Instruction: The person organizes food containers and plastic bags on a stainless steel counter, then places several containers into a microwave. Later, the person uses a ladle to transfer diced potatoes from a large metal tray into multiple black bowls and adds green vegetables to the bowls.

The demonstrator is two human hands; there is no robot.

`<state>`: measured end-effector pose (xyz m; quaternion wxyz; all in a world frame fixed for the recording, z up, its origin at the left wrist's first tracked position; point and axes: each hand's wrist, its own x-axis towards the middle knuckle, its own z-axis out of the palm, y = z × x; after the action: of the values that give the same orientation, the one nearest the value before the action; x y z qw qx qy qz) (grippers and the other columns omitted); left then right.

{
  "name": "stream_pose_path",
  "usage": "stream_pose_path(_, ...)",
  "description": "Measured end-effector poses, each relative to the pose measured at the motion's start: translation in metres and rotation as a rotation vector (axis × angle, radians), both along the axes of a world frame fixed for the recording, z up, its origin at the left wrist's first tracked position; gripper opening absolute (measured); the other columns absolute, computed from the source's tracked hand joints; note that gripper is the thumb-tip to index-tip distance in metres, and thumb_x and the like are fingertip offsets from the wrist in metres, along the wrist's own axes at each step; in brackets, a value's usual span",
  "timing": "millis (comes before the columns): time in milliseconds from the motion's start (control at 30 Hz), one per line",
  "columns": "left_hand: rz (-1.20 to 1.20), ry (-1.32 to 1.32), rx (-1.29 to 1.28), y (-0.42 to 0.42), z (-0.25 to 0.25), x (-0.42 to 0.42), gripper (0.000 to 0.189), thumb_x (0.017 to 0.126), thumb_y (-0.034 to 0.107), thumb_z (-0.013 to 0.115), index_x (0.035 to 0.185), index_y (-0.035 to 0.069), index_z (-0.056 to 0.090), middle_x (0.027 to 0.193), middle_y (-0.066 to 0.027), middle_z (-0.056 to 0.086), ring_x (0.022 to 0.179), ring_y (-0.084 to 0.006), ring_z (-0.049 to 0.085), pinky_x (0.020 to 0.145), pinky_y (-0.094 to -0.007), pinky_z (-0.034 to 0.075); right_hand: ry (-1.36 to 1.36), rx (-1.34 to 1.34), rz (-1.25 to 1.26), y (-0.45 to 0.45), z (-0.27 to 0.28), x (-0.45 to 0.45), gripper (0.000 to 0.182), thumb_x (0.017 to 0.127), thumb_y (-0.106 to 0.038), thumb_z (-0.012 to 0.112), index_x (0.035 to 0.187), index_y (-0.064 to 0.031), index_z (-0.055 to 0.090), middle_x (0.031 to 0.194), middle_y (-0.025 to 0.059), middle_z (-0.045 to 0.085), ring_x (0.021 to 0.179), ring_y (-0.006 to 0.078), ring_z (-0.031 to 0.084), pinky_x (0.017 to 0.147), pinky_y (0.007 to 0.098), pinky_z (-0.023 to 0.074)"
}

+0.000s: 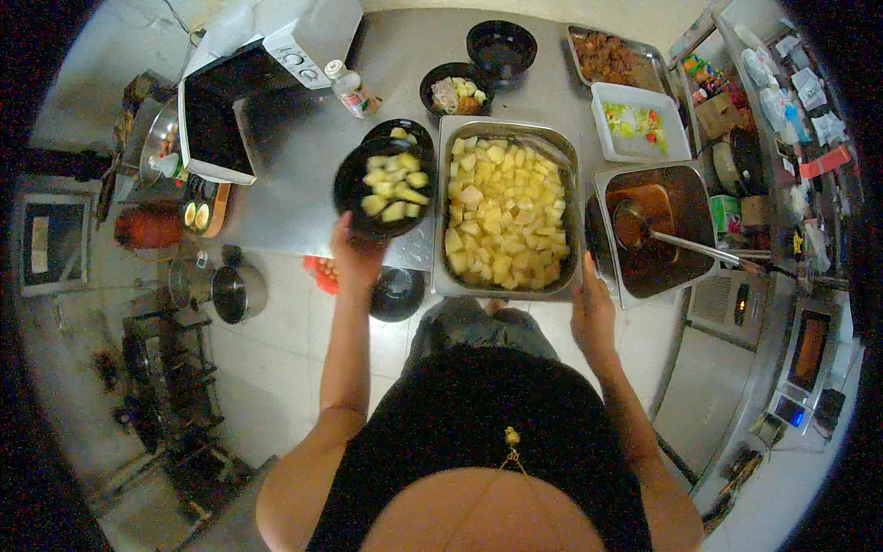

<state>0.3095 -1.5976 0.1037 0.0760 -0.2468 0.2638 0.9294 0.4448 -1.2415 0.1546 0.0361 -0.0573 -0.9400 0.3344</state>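
Observation:
My left hand (359, 252) grips the near rim of a black bowl (350, 190), raised at the left of a steel pan. Pale yellow chunks (393, 183), likely potato, lie in the bowl. Partly hidden behind it is a second black bowl (422, 132) with similar pieces. The rectangular steel pan (437, 207) holds many wet yellow chunks (507, 214). My right hand (594, 314) is at that pan's near right corner, fingers pointing forward along its side. A dark object (599, 238) shows just beyond those fingers; whether they hold it is unclear.
A ladle (690, 250) rests in a deep pan of brown sauce (697, 200) at right. Behind stand a white tub of chopped vegetables (607, 148), a tray of browned food (607, 58), a filled black bowl (459, 93) and a jar (353, 90). At left is an open microwave (221, 110).

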Motion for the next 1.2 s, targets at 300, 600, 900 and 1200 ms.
stream_pose_path(300,0.269,-0.159,0.048,-0.138,-0.122,-0.034,0.051,0.083,0.03,0.054,0.125,0.002,0.043,0.128,-0.0137,0.046,0.118,-0.0311,0.044,0.099,-0.0463,0.037,-0.141,-0.298,-0.195,-0.016,-0.029,-0.012,0.062,0.087,-0.006,0.053,0.142,-0.0181,0.027,0.078,0.0107,0.056,0.057,0.0198,0.051,0.052,0.0327,0.0456)
stream_pose_path(600,0.172,-0.022,-0.975,-0.057,-0.015,-0.104,0.03,0.088,0.014,0.055,0.113,-0.001,0.053,0.107,-0.0118,0.06,0.091,-0.0183,0.059,0.076,-0.0286,0.05,-0.581,-1.391,-0.697,-0.074,0.021,-0.043,0.064,0.089,-0.009,0.053,0.144,-0.0196,0.022,0.084,-0.0017,0.049,0.051,0.0055,0.037,0.039,0.0187,0.0301)
stream_pose_path(900,-0.302,0.555,-1.915,0.153,-0.076,-0.411,0.044,0.078,0.037,0.061,0.102,0.0,0.063,0.099,-0.0167,0.064,0.091,-0.0331,0.062,0.08,-0.0406,0.048,-0.506,-1.77,-0.765,-0.066,0.041,-0.04,0.055,0.091,-0.002,0.043,0.141,-0.0166,0.025,0.085,0.0032,0.048,0.048,0.005,0.035,0.035,0.0174,0.0288)
stream_pose_path(1200,-0.615,0.347,-2.066,0.211,-0.08,-0.469,0.025,0.072,0.02,0.061,0.088,0.002,0.068,0.095,-0.0172,0.065,0.09,-0.0339,0.063,0.074,-0.0426,0.051,-0.479,-1.517,-0.881,-0.071,0.086,-0.045,0.064,0.085,0.006,0.045,0.141,-0.0172,0.027,0.082,0.0031,0.048,0.046,0.0037,0.03,0.035,0.0155,0.0242)
